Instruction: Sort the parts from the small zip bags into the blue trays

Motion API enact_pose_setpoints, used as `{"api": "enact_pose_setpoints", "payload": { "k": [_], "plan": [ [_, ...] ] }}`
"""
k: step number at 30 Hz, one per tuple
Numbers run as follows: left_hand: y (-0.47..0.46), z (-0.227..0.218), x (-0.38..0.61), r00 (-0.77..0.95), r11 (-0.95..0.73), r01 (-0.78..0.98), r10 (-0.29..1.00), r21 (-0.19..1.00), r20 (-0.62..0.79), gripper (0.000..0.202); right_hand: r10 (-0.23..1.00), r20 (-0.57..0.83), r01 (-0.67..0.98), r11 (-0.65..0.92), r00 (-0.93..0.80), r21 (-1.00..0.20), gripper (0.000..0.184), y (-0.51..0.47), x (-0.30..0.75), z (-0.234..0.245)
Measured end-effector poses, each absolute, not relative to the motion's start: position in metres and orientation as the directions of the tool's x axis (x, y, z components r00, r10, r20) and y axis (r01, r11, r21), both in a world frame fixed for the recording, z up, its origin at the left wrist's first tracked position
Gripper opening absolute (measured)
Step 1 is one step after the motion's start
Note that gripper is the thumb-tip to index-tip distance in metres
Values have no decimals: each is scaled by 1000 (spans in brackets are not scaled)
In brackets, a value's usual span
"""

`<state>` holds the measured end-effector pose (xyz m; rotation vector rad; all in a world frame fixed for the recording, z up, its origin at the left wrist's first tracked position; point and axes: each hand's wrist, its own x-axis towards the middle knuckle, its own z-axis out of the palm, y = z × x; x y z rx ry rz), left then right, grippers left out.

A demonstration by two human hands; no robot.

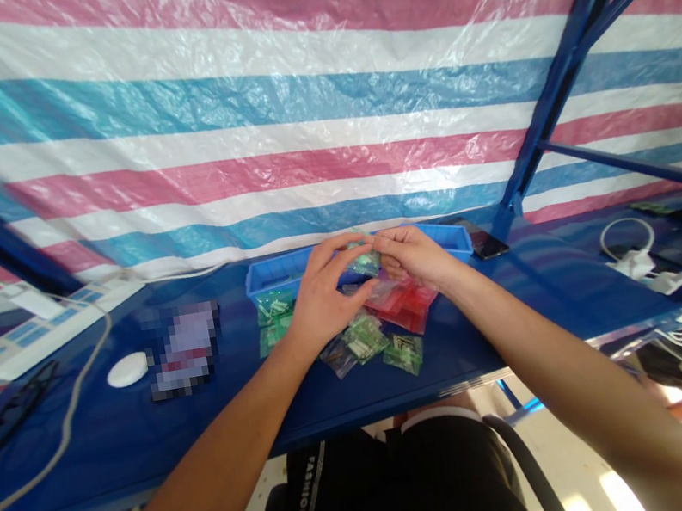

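My left hand [321,294] and my right hand [413,256] meet above the blue table [147,427], both pinching one small green plastic bag [366,262] between their fingertips. Below the hands lies a loose heap of small bags: green ones [365,339], another green one [404,353], red ones [405,301] and a green stack [272,309] to the left. A shallow blue tray [266,275] stands just behind the hands.
A white power strip [45,327] with cables lies at the far left, a white round puck [127,369] and a black tool [8,416] nearer. A phone [486,242] lies right of the tray, white chargers and cords [636,263] at the right. Blue rack posts and a striped tarp stand behind.
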<state>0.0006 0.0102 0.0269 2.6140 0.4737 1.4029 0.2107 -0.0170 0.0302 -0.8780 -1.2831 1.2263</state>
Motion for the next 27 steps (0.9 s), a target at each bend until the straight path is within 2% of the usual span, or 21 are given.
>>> {"api": "enact_pose_setpoints", "payload": {
  "k": [3,8,13,17,27],
  "plan": [
    [10,26,0,482,-928,213,371,304,794,35,973,182,-171,157,-140,-973,51,-17,210,31],
    [9,27,-3,384,-875,263,482,408,788,22,973,188,-74,180,-131,-981,66,-17,207,32],
    [12,25,-2,284,-818,320,565,479,775,30,965,243,-44,240,-100,-970,61,-18,206,34],
    [12,21,-1,320,-804,340,587,488,744,37,941,296,-11,298,-163,-955,48,-19,207,33],
    [7,24,1,320,-806,297,590,513,742,44,937,330,30,335,-116,-942,44,-14,212,29]
  ]
}}
